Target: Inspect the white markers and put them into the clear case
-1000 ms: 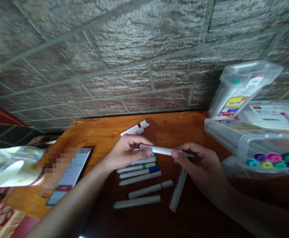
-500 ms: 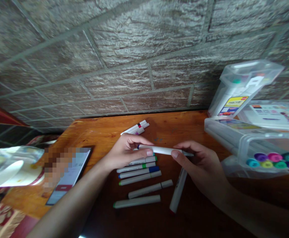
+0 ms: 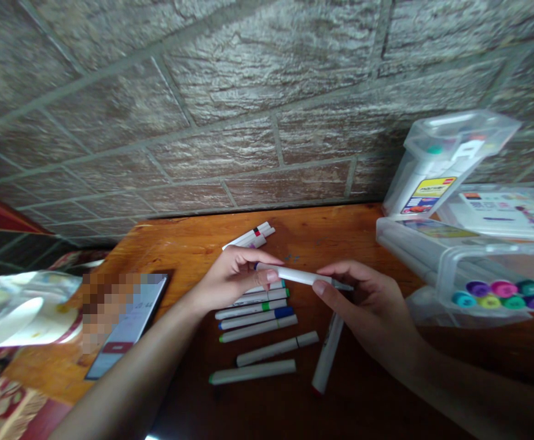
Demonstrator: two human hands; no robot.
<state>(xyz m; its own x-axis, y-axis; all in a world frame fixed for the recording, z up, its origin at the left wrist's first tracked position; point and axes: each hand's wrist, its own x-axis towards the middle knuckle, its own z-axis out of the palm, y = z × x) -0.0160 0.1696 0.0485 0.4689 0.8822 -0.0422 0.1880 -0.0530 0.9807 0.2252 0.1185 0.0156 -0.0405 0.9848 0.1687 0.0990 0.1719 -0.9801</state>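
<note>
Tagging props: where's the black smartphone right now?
Head view, left side: black smartphone flat on the brown wooden table, left of the white marker row.

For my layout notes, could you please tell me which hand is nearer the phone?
Left. The left hand is just right of the phone, holding one end of the white marker; the right hand holds its other end, farther right.

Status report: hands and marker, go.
Both pinch the white marker: left hand one end, right hand the other. Level above the loose markers. Off right, apart: marker case.
</note>
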